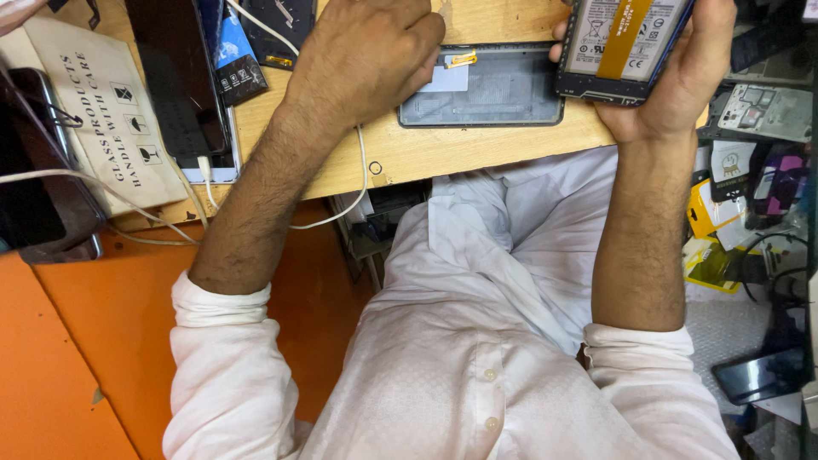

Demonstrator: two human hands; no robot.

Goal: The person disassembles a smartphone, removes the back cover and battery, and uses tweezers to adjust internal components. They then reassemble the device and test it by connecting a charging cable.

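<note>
My right hand (677, 81) holds an opened phone (620, 47) at the top right, its battery and an orange flex strip facing up. My left hand (362, 55) rests with curled fingers on the wooden bench (426, 153), touching the left end of a grey phone back cover (486, 89) that lies flat there. Whether the left hand pinches anything is hidden by the fingers.
A dark tablet (179, 81) with a white cable lies at the left, next to a beige cardboard box (102, 111) and a black phone (43, 170). An orange surface (77, 341) sits below. Phone parts and packets (750, 187) clutter the right side.
</note>
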